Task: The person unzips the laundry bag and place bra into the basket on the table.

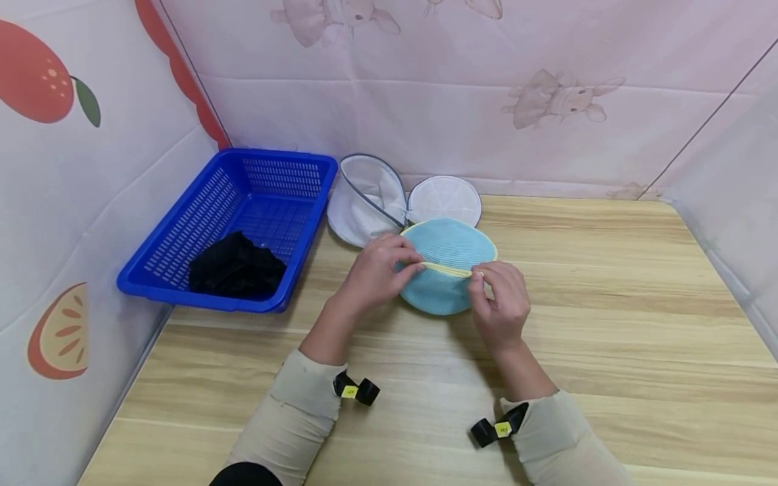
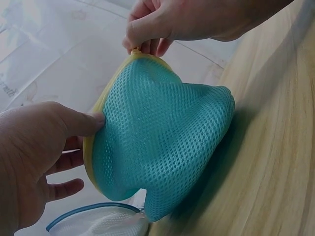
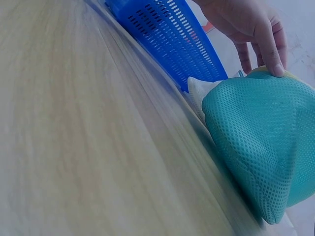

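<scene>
Bag [image 1: 446,297], blue mesh with a yellow band [image 1: 446,269], is held at the worktop [image 1: 608,304]; contact with the surface cannot be determined. The left hand [image 1: 383,266] pinches the band on one side; the right hand [image 1: 503,300] pinches it on the other. A white bag [image 1: 358,226] sits beyond, beside a blue basket [image 1: 282,172] containing black cloth [image 1: 237,266].

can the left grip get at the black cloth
Probably yes: the basket is open on top and nothing covers the cloth, though the left grip would first have to let go of the blue bag.
</scene>
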